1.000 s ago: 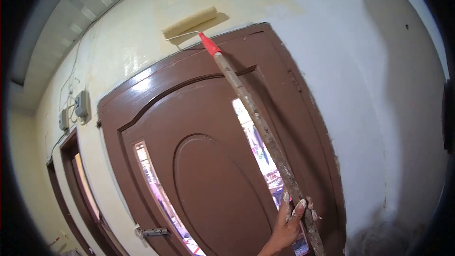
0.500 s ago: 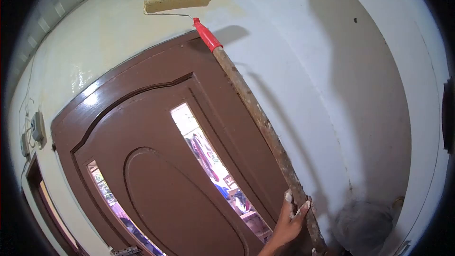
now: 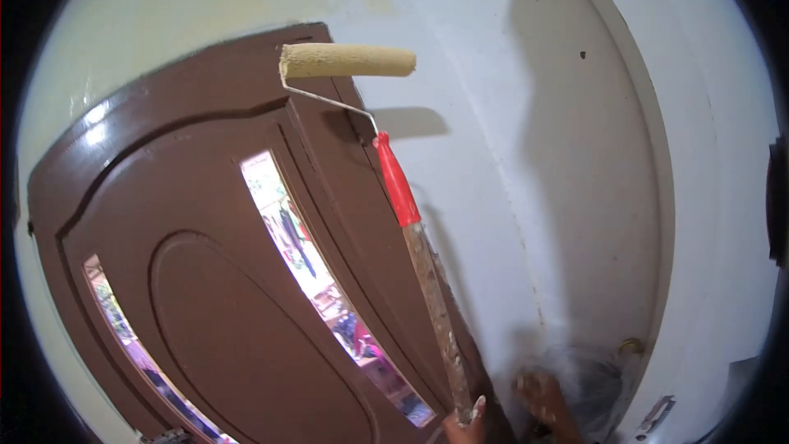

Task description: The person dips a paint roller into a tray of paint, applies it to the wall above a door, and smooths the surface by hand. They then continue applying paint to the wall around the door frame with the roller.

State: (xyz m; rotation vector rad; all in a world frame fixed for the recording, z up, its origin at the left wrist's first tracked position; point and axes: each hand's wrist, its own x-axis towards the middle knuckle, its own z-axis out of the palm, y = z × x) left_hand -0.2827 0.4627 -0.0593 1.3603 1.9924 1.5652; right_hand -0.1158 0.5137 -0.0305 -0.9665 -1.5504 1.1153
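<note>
A paint roller with a cream-coloured sleeve [image 3: 349, 60] is up in front of the brown door's top right corner. Its wire frame runs down to a red handle [image 3: 397, 181], which is fixed on a paint-spattered wooden pole [image 3: 440, 304]. My left hand [image 3: 466, 429] is closed around the pole's lower part at the bottom edge, mostly cut off by the frame. To the right of the pole is my right hand [image 3: 544, 401], spotted with paint and apart from the pole. Its fingers are dark and blurred.
The brown panelled door [image 3: 246, 304] with two narrow glass panes fills the left. Pale yellow paint [image 3: 205, 0] covers the wall above it, meeting white wall [image 3: 468, 189] to the right. Clear plastic sheeting [image 3: 596, 378] lies bunched at lower right, beside a white frame edge [image 3: 666, 238].
The roller has come down and to the right, from the wall above the door to its top corner. My left hand has dropped lower with the pole. My right hand has come into view.
</note>
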